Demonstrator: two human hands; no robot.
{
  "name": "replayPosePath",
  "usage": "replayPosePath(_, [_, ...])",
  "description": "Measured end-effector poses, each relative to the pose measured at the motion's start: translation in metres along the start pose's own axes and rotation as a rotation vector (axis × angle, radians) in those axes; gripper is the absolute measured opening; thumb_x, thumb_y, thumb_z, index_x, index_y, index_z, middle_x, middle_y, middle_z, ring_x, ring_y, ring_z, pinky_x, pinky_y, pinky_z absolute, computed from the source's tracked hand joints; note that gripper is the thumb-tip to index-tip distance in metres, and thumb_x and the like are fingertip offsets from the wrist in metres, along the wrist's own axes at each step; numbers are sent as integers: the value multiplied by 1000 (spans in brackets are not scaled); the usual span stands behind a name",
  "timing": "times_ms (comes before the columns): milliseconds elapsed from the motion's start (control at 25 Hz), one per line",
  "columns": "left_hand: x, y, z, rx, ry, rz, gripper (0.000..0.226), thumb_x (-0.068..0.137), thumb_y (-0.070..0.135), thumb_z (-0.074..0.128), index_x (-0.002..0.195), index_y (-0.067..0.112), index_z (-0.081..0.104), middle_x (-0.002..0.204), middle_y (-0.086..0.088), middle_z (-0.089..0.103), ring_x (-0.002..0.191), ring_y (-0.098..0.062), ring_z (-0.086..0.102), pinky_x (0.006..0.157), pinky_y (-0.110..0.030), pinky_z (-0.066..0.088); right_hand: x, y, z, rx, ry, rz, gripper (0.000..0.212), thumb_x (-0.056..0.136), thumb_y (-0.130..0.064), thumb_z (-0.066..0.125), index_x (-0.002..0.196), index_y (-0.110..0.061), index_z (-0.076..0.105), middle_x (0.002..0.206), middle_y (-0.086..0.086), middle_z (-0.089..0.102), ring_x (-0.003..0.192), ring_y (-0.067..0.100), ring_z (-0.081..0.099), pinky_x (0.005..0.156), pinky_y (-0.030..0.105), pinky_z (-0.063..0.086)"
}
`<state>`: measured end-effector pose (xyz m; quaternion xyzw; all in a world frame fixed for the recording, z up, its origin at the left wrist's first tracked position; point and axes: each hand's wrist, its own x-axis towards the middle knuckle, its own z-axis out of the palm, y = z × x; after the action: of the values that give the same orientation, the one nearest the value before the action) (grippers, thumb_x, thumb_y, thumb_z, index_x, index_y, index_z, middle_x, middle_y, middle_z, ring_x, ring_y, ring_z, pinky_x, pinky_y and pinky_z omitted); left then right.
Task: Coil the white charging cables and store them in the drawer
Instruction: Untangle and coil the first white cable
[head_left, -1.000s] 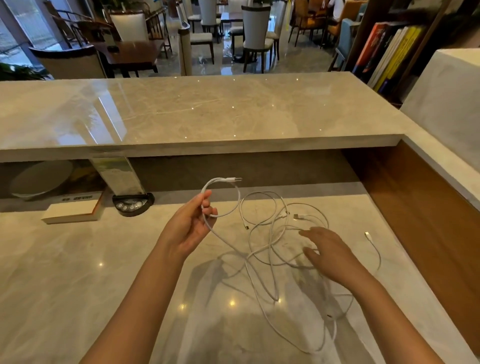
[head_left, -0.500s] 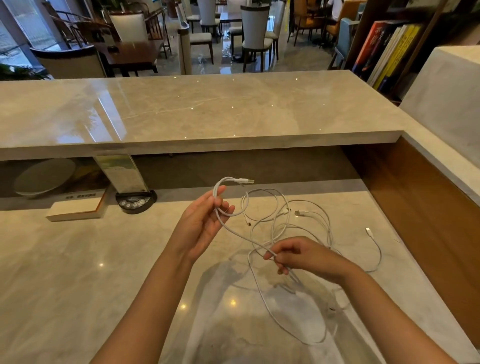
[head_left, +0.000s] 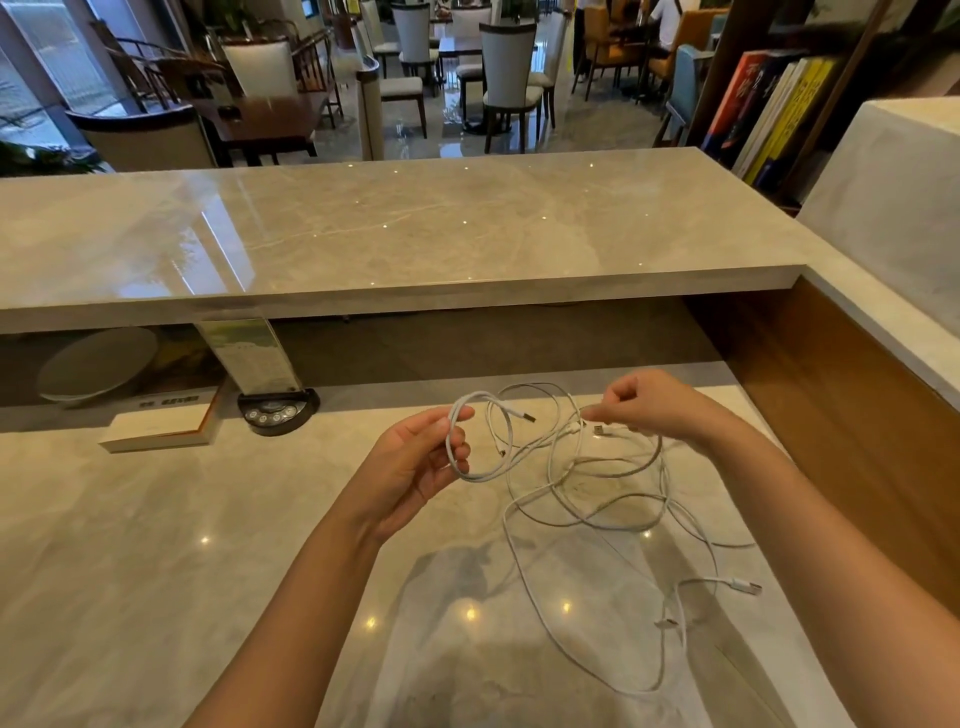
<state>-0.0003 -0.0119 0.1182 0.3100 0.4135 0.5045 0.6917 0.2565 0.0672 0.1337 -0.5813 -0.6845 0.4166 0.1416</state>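
White charging cables (head_left: 592, 499) lie tangled on the marble desk (head_left: 156, 545), with loose strands trailing toward the near right. My left hand (head_left: 415, 462) pinches one cable near its end, and a small round loop (head_left: 480, 441) hangs from the fingers with a USB plug (head_left: 527, 417) sticking out to the right. My right hand (head_left: 649, 402) is raised above the tangle, fingers pinched on a strand of cable near another plug (head_left: 600, 430). A further plug (head_left: 748, 587) rests on the desk at the right. No drawer is in view.
A raised marble counter (head_left: 395, 228) runs across the back. Under it at the left stand a round black button unit (head_left: 278, 410) with a sign holder, a white book (head_left: 161, 423) and a grey disc (head_left: 93, 369). A wooden side panel (head_left: 841, 415) closes off the right.
My right hand picked up a strand from the pile and lifted it up and to the right. A round loop has formed at my left hand.
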Motion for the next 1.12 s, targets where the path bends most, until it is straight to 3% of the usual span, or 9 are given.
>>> replayPosePath(240, [1,-8,5,65,-21,-65,22,95,5,41,95,5,63,66,-3,62,56,-9,58,60,-20,55,13,-52,30,-160,302,-39,26,84,-33,64,72,-9,64,65,-1,58,60,13,52,56,26,42])
replayPosePath(440, [4,-14,1,11,105,-34,19,93,7,46,102,4,63,79,-7,74,72,-14,71,64,-22,58,-21,-81,58,44,149,-203,31,94,-12,39,107,-16,66,72,-3,59,62,14,49,58,29,40])
replayPosePath(520, [6,-14,1,-27,83,-13,21,94,8,46,106,5,63,90,-8,75,84,-17,72,70,-24,58,-31,-80,76,-70,151,-324,30,94,-13,43,114,-19,65,86,2,62,69,12,50,66,27,43])
replayPosePath(640, [6,-15,4,2,26,1,24,95,9,44,108,7,65,96,-11,74,89,-19,70,78,-28,58,-38,-69,98,-151,306,-447,24,89,-17,57,109,-21,69,86,-2,57,69,6,49,62,15,41])
replayPosePath(720, [6,-17,7,-44,14,-5,24,95,8,43,105,8,65,96,-10,74,88,-18,70,79,-27,57,-40,-59,108,-197,387,-537,22,89,-20,57,108,-17,68,89,0,58,70,10,54,60,19,48])
replayPosePath(800, [8,-17,9,-126,9,-6,25,95,8,42,105,7,65,99,-11,74,92,-18,70,80,-28,56,-40,-54,114,-282,403,-582,32,93,-27,41,113,-12,61,97,6,58,72,18,58,59,30,50])
replayPosePath(880, [9,-18,8,-187,40,4,24,95,8,42,104,6,65,99,-12,74,94,-20,70,81,-28,56,-38,-52,118,-307,338,-511,44,91,-29,25,120,-10,50,100,7,53,74,19,48,63,30,41])
replayPosePath(1000, [11,-22,7,-242,91,26,22,95,7,41,97,6,64,84,-9,74,82,-16,72,75,-27,59,-36,-40,121,-284,322,-562,38,93,-21,33,129,-15,47,92,2,43,72,17,44,61,31,40])
replayPosePath(1120, [11,-20,1,-377,71,76,21,95,9,39,87,7,58,67,-4,64,64,-10,66,66,-24,58,-35,-22,116,-131,235,-665,41,90,-17,47,130,-23,52,85,-3,61,72,7,55,69,14,46])
